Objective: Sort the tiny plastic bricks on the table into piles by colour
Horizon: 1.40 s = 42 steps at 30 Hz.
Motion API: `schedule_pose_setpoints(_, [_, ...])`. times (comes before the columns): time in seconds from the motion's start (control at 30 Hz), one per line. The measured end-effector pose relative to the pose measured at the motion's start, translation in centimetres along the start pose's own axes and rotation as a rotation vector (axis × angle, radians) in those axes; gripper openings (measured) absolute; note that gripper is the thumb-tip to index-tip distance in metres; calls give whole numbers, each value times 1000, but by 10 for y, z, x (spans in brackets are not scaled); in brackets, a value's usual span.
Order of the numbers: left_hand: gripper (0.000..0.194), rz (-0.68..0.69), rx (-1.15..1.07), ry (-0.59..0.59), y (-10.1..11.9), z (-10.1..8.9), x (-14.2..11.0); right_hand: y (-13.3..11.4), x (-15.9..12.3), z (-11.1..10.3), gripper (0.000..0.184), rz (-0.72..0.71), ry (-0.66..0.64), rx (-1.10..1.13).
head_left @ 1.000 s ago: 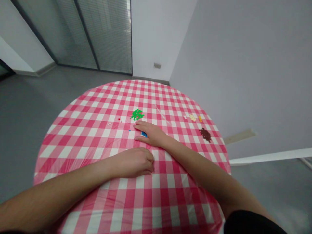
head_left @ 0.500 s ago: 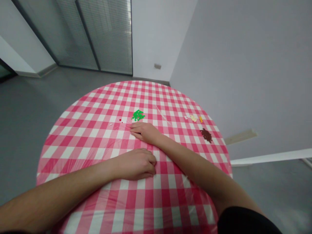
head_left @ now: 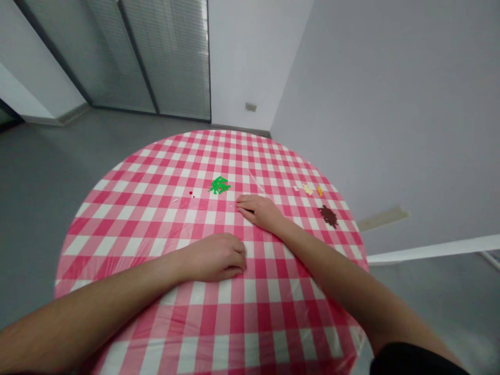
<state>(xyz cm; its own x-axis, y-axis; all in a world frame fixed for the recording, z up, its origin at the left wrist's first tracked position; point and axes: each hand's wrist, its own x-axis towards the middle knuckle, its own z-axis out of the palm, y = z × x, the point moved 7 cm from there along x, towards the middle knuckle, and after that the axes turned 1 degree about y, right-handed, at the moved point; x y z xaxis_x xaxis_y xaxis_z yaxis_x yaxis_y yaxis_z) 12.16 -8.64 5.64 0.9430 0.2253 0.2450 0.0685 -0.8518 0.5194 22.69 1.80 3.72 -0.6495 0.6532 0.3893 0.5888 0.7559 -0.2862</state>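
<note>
My left hand [head_left: 216,258] rests on the checked tablecloth [head_left: 238,317] with its fingers curled inward and its thumb against them. Whatever those fingers may hold is too small or hidden to name. Farther out, my right hand [head_left: 260,211] lies low over the cloth, fingers stretched toward the left and a gap showing between them and the thumb. Nothing can be made out in it. A tiny pale piece [head_left: 230,205] lies just left of its fingertips. Beyond is a pile of small green pieces [head_left: 220,185], apart from both hands.
Two small red pieces [head_left: 191,193] and a pale sliver [head_left: 175,200] lie left of the green pile. On the right are dark brown pieces [head_left: 328,216], cream pieces [head_left: 308,189], yellow pieces [head_left: 320,191] and white bits [head_left: 296,188]. A wall [head_left: 390,114] stands beyond the round table's right side.
My right hand has slid to the right, away from the green pile, uncovering a tiny pale piece. My left hand stays curled in nearly the same place; the view has shifted slightly.
</note>
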Motion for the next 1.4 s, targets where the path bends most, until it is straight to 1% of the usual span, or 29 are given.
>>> schedule_pose_setpoints(0.13, [15,-30,-23,20,-6,-1,-1,16,-20,-13,26,52,37,-35])
schedule_pose_setpoints(0.3, [17,-60,-34,17,-7,-3,-2,36,-47,-33,26,147,56,-84])
schedule_pose_setpoints(0.43, [17,-84,-51,13,-8,-3,-2,48,-67,-49,28,195,78,-144])
schedule_pose_setpoints(0.67, [17,-122,-94,24,-10,-5,-1,64,-95,-64,30,271,64,-212])
schedule_pose_setpoints(0.83, [16,-211,-64,66,-20,-8,-2,68,-111,-76,31,292,100,-241])
schedule_pose_setpoints(0.97, [16,-298,-62,104,-29,-10,-3,71,-121,-84,30,321,102,-280])
schedule_pose_setpoints(1.13, [16,-352,-85,122,-32,-10,-3,74,-127,-86,30,336,100,-286])
schedule_pose_setpoints(1.27, [17,-377,-120,128,-33,-12,-4,75,-126,-87,29,327,114,-287])
schedule_pose_setpoints(1.33, [17,-387,-160,146,-34,-14,-4,69,-122,-92,28,319,179,-297])
schedule_pose_setpoints(1.4, [17,-401,-229,186,-35,-16,-4,53,-115,-100,27,301,301,-307])
